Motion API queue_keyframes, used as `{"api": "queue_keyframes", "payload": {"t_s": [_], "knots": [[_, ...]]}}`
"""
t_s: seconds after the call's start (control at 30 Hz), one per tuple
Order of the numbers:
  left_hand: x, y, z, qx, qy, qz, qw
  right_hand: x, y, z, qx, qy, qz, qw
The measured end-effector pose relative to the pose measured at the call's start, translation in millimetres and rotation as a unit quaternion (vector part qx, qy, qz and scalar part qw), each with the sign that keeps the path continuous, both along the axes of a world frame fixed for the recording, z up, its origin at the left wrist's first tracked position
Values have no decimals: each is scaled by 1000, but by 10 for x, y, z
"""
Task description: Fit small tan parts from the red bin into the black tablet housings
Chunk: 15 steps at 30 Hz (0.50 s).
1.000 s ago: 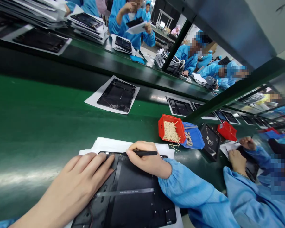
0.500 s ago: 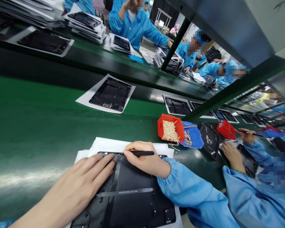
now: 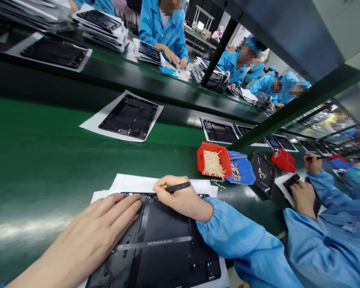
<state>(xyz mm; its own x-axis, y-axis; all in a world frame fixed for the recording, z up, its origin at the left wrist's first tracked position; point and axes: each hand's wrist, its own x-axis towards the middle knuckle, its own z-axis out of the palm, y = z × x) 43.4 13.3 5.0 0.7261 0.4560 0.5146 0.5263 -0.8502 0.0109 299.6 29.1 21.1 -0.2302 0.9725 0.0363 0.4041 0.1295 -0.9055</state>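
Observation:
Before me lies an opened tablet housing (image 3: pixel 168 220), its dark inside facing up and a pale printed strip running across it. It rests on white paper sheets (image 3: pixel 132 181). My left hand (image 3: pixel 99 228) is open and lies flat over the housing's upper left part, fingers stretched toward its far edge. My right hand (image 3: pixel 180 196) is closed around slim black tweezers (image 3: pixel 178 187). Their tip reaches down at the far edge of the housing, just right of my left fingertips; what it touches is too small to make out.
A red bin (image 3: pixel 214 160) holds many small pale strips. Beside it stand a blue bin (image 3: pixel 243 170) and a black tray (image 3: pixel 262 176). Another tablet (image 3: pixel 130 116) lies on paper farther off. At right, a co-worker's hand (image 3: pixel 303 198) is on another device. A green post (image 3: pixel 288 110) slants overhead.
The tweezers in my right hand have tilted, their rear end rising. My left hand stays nearly in place. Across the bench a person's raised hand has come down to the papers.

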Motion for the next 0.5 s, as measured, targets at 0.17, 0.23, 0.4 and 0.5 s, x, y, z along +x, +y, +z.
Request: {"api": "queue_keyframes", "payload": {"t_s": [0.17,0.23,0.4,0.5], "knots": [[17,16,-12,-39,-9,-4,999,-9,10,-31,-3,7,1,1000],[37,30,-3,-49,-12,-9,999,-8,13,-42,0,15,2,1000],[73,48,7,-66,-26,-11,997,-3,7,-34,2,19,5,1000],[68,47,5,-68,-19,-14,997,-7,-12,-8,14,0,6,1000]]}}
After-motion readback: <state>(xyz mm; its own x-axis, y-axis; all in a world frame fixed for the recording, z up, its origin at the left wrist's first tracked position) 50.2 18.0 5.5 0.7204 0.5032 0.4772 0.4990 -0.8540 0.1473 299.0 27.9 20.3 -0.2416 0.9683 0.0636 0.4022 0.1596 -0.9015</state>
